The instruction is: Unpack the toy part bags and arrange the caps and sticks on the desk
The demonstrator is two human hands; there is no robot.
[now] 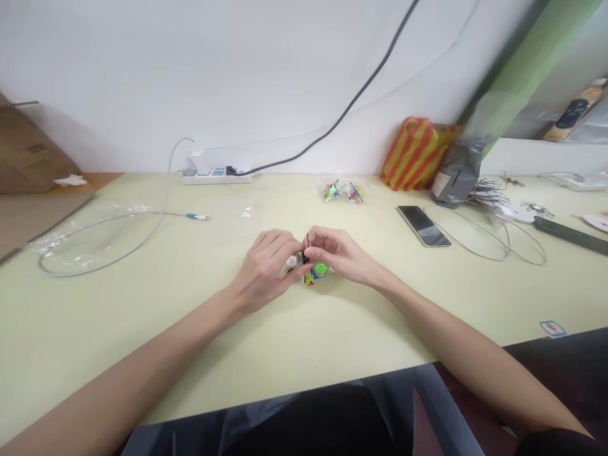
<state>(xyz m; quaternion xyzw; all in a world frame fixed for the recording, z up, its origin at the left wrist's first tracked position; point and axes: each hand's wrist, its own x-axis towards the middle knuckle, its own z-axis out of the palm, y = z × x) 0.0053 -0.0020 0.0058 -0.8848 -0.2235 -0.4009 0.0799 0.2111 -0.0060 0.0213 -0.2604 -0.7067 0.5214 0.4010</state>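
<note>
Plastic bag (342, 182) holds colourful pieces (331, 191) beyond the right hand (339, 252) (pinching a dark piece (308, 240))

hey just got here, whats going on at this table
A person sits at a pale table, working with both bare hands close together over a small cluster of colourful parts. The right hand seems to pinch a thin dark piece; the left hand is up against the cluster, its exact grip hidden. A bright green disc shows below the right fingers. Farther back lies a clear bag of coloured pieces.
</note>
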